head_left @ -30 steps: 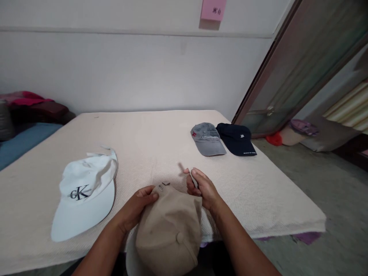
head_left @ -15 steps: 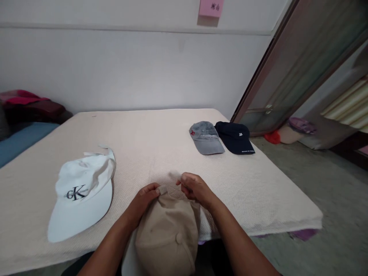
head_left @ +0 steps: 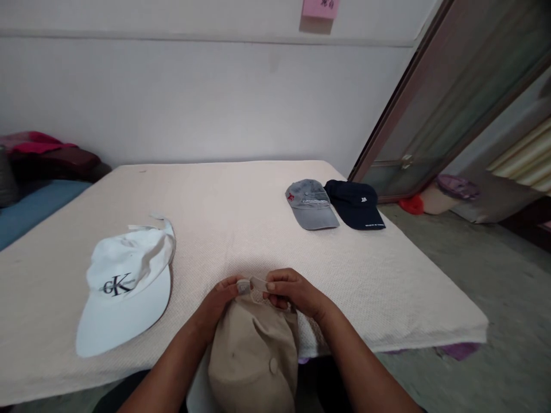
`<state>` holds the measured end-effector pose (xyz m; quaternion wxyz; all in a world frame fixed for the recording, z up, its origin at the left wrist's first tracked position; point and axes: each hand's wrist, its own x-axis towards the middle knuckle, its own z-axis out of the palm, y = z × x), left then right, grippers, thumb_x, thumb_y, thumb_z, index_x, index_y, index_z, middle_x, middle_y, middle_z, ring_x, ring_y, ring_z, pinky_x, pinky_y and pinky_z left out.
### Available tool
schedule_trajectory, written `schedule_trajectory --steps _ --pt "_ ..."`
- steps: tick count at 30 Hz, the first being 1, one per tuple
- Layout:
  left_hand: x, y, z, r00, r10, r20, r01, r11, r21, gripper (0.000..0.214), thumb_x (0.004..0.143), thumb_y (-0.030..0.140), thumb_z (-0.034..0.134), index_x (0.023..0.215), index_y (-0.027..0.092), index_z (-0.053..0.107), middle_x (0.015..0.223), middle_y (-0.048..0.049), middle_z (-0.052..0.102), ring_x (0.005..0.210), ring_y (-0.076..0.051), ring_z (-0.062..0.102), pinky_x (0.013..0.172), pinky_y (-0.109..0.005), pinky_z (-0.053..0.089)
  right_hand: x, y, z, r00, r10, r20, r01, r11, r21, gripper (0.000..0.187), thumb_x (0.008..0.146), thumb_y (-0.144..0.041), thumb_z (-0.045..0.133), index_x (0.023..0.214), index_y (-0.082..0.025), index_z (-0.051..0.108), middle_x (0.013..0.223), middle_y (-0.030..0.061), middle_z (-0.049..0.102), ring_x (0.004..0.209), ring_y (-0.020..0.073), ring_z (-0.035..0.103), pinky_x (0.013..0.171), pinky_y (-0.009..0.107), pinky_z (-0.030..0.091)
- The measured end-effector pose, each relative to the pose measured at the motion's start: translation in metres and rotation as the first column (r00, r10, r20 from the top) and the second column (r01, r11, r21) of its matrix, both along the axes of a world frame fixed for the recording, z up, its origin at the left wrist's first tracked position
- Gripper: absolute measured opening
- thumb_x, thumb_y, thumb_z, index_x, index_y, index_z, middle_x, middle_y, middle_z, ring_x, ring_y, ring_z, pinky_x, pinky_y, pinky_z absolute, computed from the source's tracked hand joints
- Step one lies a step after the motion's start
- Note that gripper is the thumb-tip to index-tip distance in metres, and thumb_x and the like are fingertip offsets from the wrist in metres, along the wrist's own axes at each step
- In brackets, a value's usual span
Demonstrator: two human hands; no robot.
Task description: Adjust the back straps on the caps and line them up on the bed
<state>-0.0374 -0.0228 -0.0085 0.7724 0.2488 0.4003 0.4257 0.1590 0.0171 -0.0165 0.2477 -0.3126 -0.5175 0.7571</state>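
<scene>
A tan cap (head_left: 253,355) lies at the near edge of the cream-covered table (head_left: 241,223), its crown toward me and its back strap pointing away. My left hand (head_left: 219,301) pinches the buckle end of the strap. My right hand (head_left: 290,292) pinches the loose strap end right beside it, and the fingertips of both hands nearly meet. A white cap (head_left: 124,284) with a dark logo rests to the left, apart from my hands.
A grey cap (head_left: 310,203) and a navy cap (head_left: 357,203) lie side by side at the far right of the table. Red and dark bedding (head_left: 47,160) sits at the left. A glass door (head_left: 451,97) leans at the right, above bare floor.
My right hand has moved left with the strap end, from held apart to meeting the buckle in my left hand. The caps on the table have not moved.
</scene>
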Motion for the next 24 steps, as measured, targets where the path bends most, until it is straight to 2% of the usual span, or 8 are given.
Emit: schedule_trajectory --steps 6,11,17,24 --pt "0.0042 -0.0033 0.0077 1.000 0.025 0.017 -0.025 1.000 -0.004 0.011 0.070 0.024 0.067 0.074 0.014 0.064 0.065 -0.0028 0.066 0.059 -0.014 0.058 0.061 -0.026 0.044 0.0008 0.0005 -0.0004 0.998 0.037 0.054 -0.039 0.999 0.028 0.018 0.080 -0.030 0.058 0.076 -0.013 0.064 0.056 -0.0020 0.053 0.047 0.0066 0.044 0.044 0.018 0.029" --pt "0.0040 -0.0020 0.0070 1.000 -0.007 -0.015 0.007 1.000 -0.004 0.012 0.069 0.024 0.069 0.073 0.014 0.064 0.066 -0.0031 0.066 0.058 -0.014 0.058 0.059 -0.024 0.043 0.0006 0.0004 -0.0008 0.995 0.050 0.086 -0.057 0.994 0.088 0.028 0.082 -0.040 0.059 0.074 -0.013 0.062 0.055 -0.0027 0.050 0.048 0.0065 0.043 0.044 0.018 0.029" --pt "0.0060 -0.0043 0.0079 1.000 -0.007 0.022 0.007 1.000 -0.026 0.013 0.070 0.027 0.068 0.074 0.015 0.064 0.064 -0.0025 0.066 0.059 -0.015 0.059 0.062 -0.027 0.044 -0.0004 0.0010 -0.0003 0.991 0.080 0.110 -0.089 0.993 0.079 0.027 0.081 -0.038 0.059 0.070 -0.013 0.060 0.054 -0.0030 0.050 0.047 0.0063 0.043 0.044 0.018 0.030" --pt "0.0046 -0.0022 0.0048 0.999 -0.042 -0.017 0.042 0.999 -0.009 0.014 0.070 0.026 0.070 0.074 0.014 0.064 0.066 -0.0031 0.067 0.059 -0.014 0.058 0.059 -0.025 0.042 -0.0020 0.0003 0.0011 0.990 0.032 0.140 -0.051 0.990 0.131 0.033 0.082 -0.044 0.057 0.071 -0.013 0.060 0.056 -0.0023 0.050 0.049 0.0070 0.044 0.047 0.020 0.032"
